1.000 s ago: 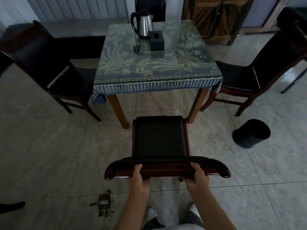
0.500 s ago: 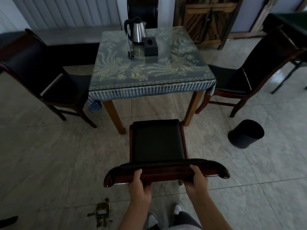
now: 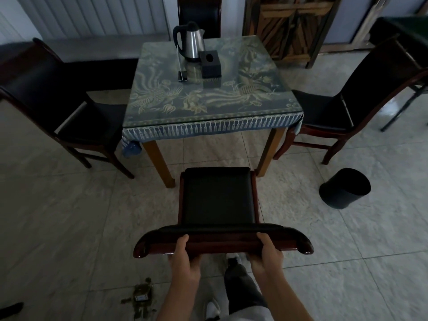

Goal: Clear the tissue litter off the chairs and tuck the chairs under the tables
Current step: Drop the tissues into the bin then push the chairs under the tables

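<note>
A dark wooden chair (image 3: 217, 198) with a black seat faces the square table (image 3: 208, 98), its front edge level with the table's near legs. My left hand (image 3: 185, 258) grips the left part of its top rail. My right hand (image 3: 266, 256) grips the right part of the same rail. The seat is bare, with no tissue on it. The table carries a patterned blue cloth under glass.
Black-seated chairs stand at the table's left (image 3: 69, 107), right (image 3: 342, 103) and far side (image 3: 199, 15). A black bin (image 3: 342, 191) sits on the floor to the right. A kettle (image 3: 191, 42) and black tissue box (image 3: 210, 64) are on the table. Debris (image 3: 141, 297) lies on the tiles.
The chair has slid forward toward the table with both hands on its rail, and I have stepped after it. Its seat front now reaches the table's near legs.
</note>
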### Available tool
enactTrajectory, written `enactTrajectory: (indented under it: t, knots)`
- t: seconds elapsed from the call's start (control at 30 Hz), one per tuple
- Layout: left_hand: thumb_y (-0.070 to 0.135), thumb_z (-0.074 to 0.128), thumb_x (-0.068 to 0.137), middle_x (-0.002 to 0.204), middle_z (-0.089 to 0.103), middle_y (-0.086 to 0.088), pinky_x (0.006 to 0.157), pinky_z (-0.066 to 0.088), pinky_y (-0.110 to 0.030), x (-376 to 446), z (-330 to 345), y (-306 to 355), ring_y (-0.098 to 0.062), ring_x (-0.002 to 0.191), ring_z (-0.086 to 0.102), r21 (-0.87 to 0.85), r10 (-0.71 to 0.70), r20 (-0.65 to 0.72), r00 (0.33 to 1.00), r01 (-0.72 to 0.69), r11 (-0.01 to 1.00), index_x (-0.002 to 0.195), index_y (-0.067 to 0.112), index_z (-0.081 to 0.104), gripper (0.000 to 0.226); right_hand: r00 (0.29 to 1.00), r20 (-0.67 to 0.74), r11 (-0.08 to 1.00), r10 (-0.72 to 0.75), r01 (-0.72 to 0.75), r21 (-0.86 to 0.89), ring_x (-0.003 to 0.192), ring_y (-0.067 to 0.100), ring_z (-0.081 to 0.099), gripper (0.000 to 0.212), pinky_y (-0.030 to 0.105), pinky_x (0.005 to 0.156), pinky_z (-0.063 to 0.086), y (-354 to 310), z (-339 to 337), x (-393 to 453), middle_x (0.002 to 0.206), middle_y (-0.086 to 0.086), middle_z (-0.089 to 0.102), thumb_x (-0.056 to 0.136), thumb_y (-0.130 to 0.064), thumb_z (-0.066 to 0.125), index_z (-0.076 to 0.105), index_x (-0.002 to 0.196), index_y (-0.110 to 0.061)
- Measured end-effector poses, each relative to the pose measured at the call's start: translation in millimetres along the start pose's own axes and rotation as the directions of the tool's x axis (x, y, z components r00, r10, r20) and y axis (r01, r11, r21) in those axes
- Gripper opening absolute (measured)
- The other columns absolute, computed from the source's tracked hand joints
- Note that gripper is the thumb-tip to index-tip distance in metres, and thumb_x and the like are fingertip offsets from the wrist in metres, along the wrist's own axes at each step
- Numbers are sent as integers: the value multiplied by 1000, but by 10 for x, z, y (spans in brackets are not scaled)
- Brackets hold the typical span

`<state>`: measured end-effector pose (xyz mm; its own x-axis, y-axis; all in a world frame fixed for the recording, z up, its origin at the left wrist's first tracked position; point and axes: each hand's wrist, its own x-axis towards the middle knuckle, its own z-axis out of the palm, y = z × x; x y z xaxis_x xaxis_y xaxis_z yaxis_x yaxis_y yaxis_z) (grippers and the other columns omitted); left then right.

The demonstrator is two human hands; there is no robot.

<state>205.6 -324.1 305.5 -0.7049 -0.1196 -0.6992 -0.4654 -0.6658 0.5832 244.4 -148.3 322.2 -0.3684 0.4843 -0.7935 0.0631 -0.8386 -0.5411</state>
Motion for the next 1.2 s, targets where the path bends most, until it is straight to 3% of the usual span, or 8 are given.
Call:
enactTrajectory:
  t: [0.13, 0.3, 0.37, 0.5, 0.63, 0.7, 1.0, 1.2]
  knots:
    - [14, 67, 90, 126, 63, -11, 104, 47, -54, 47, 171, 50, -31, 119, 58, -10, -75, -117, 990, 75, 997, 133, 20, 55, 45, 1000, 9, 1000, -4, 4, -14, 103, 39, 64, 42, 40, 62, 52, -26, 25, 19, 116, 24, 64, 87, -2, 64, 53, 127, 3]
    - [27, 69, 86, 122, 61, -17, 102, 50, -55, -40, 64, 52, -32, 113, 61, 71, -27, -5, 1000, 27, 997, 110, 16, 60, 28, 1000, 7, 1000, -5, 5, -1, 103, 37, 64, 36, 45, 73, 56, -17, 29, 16, 115, 22, 65, 87, 0, 64, 56, 121, 0]
    - [30, 69, 84, 117, 63, -16, 97, 53, -53, -59, 72, 36, -32, 108, 63, 125, -12, 20, 1000, 9, 992, 112, 13, 59, 34, 1000, 17, 1000, -21, 22, -10, 101, 37, 64, 36, 45, 73, 55, -26, 8, 24, 114, 23, 64, 87, 0, 64, 56, 121, 1]
    - [16, 66, 91, 114, 68, -10, 83, 56, -44, 35, 234, -9, -27, 107, 65, 42, -46, -52, 998, 48, 998, 117, 18, 63, 26, 997, 56, 999, -50, 51, -16, 100, 39, 65, 38, 39, 58, 56, -142, 42, 101, 113, 24, 65, 88, -2, 64, 54, 125, 2]
    - [16, 65, 91, 113, 69, -8, 89, 55, -44, 141, 414, 24, -25, 107, 64, 7, -58, -47, 997, 58, 998, 117, 22, 64, 27, 996, 76, 999, -46, 48, -24, 92, 37, 68, 36, 35, 51, 55, -222, 181, 216, 107, 24, 67, 89, -3, 64, 55, 123, 4]
    - [17, 67, 89, 111, 71, -7, 84, 56, -42, 212, 490, 35, -25, 106, 66, -5, -58, -49, 997, 58, 998, 119, 22, 65, 31, 995, 88, 998, -55, 59, -37, 87, 38, 67, 36, 35, 49, 53, -254, 262, 282, 105, 26, 66, 89, -4, 64, 55, 123, 6]
    - [29, 71, 85, 114, 72, -9, 89, 57, -44, 566, 918, 41, -26, 109, 67, 34, -11, -17, 1000, 11, 999, 120, 23, 64, 35, 990, 132, 995, -55, 65, -71, 93, 41, 67, 29, 41, 58, 54, -529, 653, 681, 108, 28, 67, 89, -5, 64, 58, 116, 5]
    - [24, 71, 87, 114, 71, -5, 75, 56, -35, 839, 1288, 68, -25, 107, 66, -12, -49, -89, 995, 48, 999, 122, 27, 63, 36, 988, 144, 995, -47, 58, -76, 93, 39, 68, 32, 40, 58, 54, -726, 965, 943, 108, 26, 68, 88, -6, 65, 58, 118, 4]
